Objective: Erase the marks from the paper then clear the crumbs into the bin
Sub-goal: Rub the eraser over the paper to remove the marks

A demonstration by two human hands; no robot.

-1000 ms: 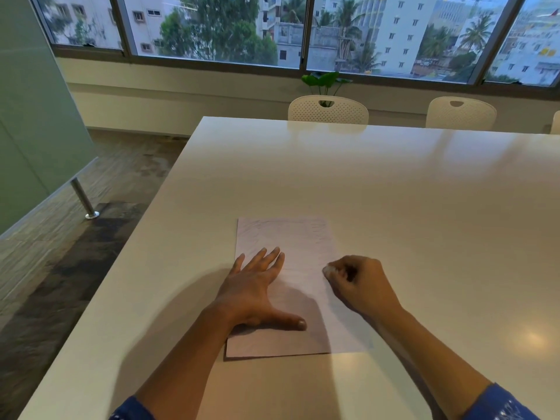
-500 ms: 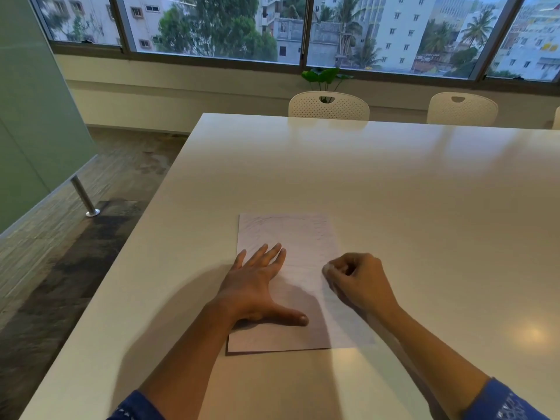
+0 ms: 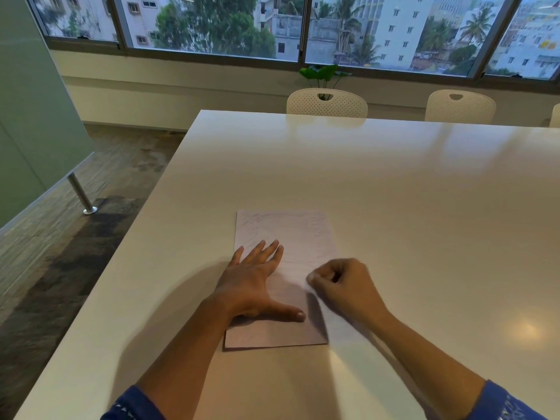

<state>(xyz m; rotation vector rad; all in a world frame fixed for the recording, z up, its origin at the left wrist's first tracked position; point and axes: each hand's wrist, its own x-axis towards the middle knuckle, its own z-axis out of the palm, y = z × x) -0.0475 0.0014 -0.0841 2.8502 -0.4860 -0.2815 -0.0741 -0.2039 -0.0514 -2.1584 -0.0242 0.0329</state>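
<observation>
White paper (image 3: 285, 234) lies flat under my left hand (image 3: 257, 283). That hand is spread out with straight fingers, the palm pressing on the sheet's left half and the thumb stretched toward my other hand. My right hand (image 3: 345, 287) is curled tight just beside that thumb, over the sheet's right edge. Its fingertips pinch a small pale eraser (image 3: 310, 279) against the page, too blurred for me to make out its shape. Beyond my left fingertips, faint grey pencil marks (image 3: 281, 221) run up to the sheet's far edge. All of this sits on a glossy cream table (image 3: 409, 192) that runs on well past both hands. Far beyond them, a white perforated chair (image 3: 327, 105) stands at the table's far side, with a green plant (image 3: 324, 72) behind it.
</observation>
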